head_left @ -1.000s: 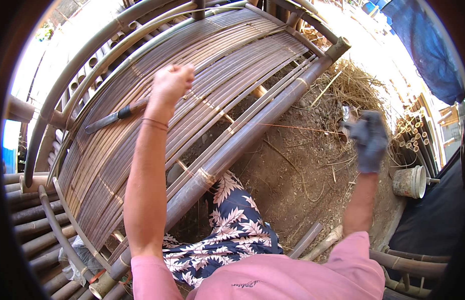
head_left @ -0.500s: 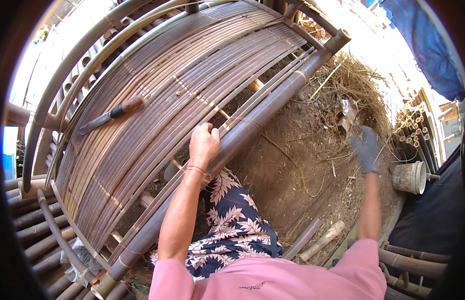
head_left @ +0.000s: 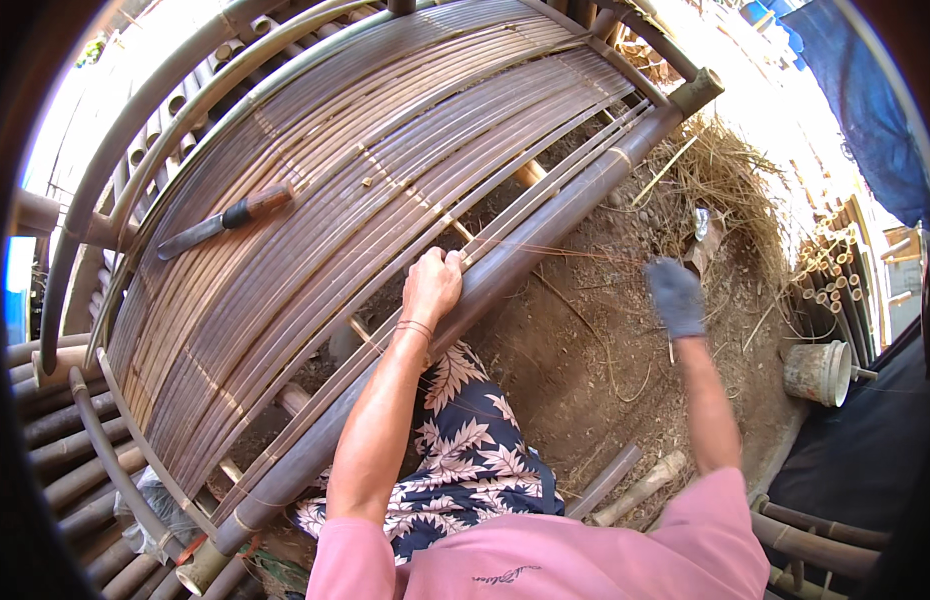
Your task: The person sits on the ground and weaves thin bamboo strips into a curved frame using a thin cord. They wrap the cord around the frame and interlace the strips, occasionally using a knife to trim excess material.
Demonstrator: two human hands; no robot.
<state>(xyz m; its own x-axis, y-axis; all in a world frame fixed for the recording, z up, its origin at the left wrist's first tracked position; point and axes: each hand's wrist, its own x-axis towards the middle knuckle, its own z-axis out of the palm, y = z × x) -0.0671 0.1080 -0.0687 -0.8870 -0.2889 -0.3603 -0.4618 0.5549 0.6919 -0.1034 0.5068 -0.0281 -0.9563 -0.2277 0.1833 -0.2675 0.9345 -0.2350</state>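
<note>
A bamboo bench (head_left: 385, 215) with a seat of long narrow slats slants across the view. My bare left hand (head_left: 432, 285) is closed at the outer bamboo slats (head_left: 525, 207), beside the thick front pole (head_left: 570, 215); its fingertips are partly hidden. My right hand (head_left: 675, 297), in a grey glove, is closed out to the right over the ground. A thin brown binding strip (head_left: 575, 252) runs taut from the pole near my left hand to my right fist. On the slats lies a knife (head_left: 225, 220) with a wooden handle and a dark blade.
Loose straw (head_left: 720, 190) is heaped at the right, near a bundle of cut bamboo (head_left: 835, 275). A dirty white bucket (head_left: 818, 372) lies tipped below it. Bamboo offcuts (head_left: 640, 488) lie near my knee. More bamboo poles (head_left: 80, 455) are stacked at left.
My right hand has moved left and slightly down, from open and blurred to closed, and the strip now shows stretched to it. My left hand stays by the pole.
</note>
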